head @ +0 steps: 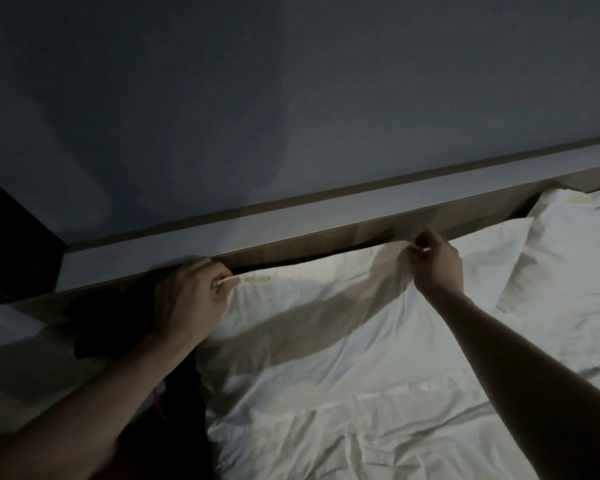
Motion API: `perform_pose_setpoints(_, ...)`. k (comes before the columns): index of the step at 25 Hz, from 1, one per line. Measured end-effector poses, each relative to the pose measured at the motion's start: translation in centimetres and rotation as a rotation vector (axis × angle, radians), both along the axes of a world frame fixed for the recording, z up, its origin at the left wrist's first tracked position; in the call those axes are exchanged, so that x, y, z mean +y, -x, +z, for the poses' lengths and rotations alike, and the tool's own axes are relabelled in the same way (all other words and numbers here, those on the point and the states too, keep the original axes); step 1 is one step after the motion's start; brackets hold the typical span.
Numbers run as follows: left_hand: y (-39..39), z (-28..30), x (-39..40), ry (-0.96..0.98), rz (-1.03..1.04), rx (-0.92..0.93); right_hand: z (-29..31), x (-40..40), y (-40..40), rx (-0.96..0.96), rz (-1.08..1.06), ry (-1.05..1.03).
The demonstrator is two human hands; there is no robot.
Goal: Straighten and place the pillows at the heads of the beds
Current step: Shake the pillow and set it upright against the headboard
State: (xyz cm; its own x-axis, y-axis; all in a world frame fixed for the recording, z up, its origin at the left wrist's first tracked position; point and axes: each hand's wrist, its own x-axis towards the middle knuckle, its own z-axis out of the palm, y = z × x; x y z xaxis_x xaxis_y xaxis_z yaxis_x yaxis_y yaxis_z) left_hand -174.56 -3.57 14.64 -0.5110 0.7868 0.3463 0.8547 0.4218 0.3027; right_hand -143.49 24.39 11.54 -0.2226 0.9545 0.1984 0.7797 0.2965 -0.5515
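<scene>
Dim room, light falling mostly on the bedding.

White pillow [312, 306] lies at the head of the bed, its far edge against the wooden headboard [343, 233]. Its case is wrinkled, and a shadow band crosses it diagonally.

Left hand [191, 299] is closed in a fist at the pillow's left end. Thumb and fingers pinch the upper left corner of the pillowcase; a small tuft of white fabric pokes out of the grip. This hand sits just under the lip of the headboard.

Right hand [437, 265] is also closed, fingertips pinching the pillow's far edge further right, with the fabric drawn up into a small peak. Knuckles are near the headboard face; contact cannot be told.

Both forearms are bare and reach in from the lower corners of the view.

A 2nd white pillow [568, 244] lies to the right, tilted, its upper end against the headboard and overlapping the right end of the 1st pillow.

White duvet [361, 410], creased, covers the bed below the pillows.

Pale ledge [222, 230] tops the headboard; grey wall [291, 98] rises above it.

Dark gap at the bed's left side; contents cannot be made out.
</scene>
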Motion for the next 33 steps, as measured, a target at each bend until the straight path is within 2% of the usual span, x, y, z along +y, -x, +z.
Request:
perform_pose_setpoints(3,0.9,0.4,0.0,0.189,0.107,0.016,-0.7,-0.2,1.1,0.050,0.027,0.057)
perform_pose_setpoints(5,0.8,0.3,0.5,0.287,0.094,0.017,-1.5,-0.5,1.5,0.066,0.008,0.035)
perform_pose_setpoints(8,0.9,1.2,1.3,0.160,0.098,-0.012,0.3,0.5,3.0,0.115,0.008,-0.031)
perform_pose_setpoints(10,1.4,2.4,1.9,0.065,0.084,-0.010,2.2,1.7,4.0,0.083,0.010,-0.021)
perform_pose_setpoints(13,0.3,3.5,2.9,0.008,-0.151,0.027,1.3,2.0,3.2,0.041,-0.074,0.035)
perform_pose_setpoints(16,-1.3,2.3,5.5,0.083,-0.459,0.237,-1.4,1.1,1.3,0.088,-0.220,0.185)
perform_pose_setpoints(20,0.3,1.5,10.9,0.277,-0.572,0.404,-3.1,4.4,0.0,0.270,-0.472,0.460)
perform_pose_setpoints(23,1.3,0.7,12.2,0.279,-0.603,0.466,-3.7,7.3,-0.5,0.271,-0.493,0.555)
perform_pose_setpoints(26,1.3,0.2,12.1,0.215,-0.610,0.463,-3.4,8.3,0.5,0.248,-0.473,0.522)
perform_pose_setpoints(31,1.1,0.3,12.1,0.216,-0.624,0.413,-2.9,8.3,2.6,0.596,-0.588,0.326)
perform_pose_setpoints(33,1.0,0.3,11.9,0.226,-0.621,0.415,-2.9,7.6,3.3,0.599,-0.586,0.205)
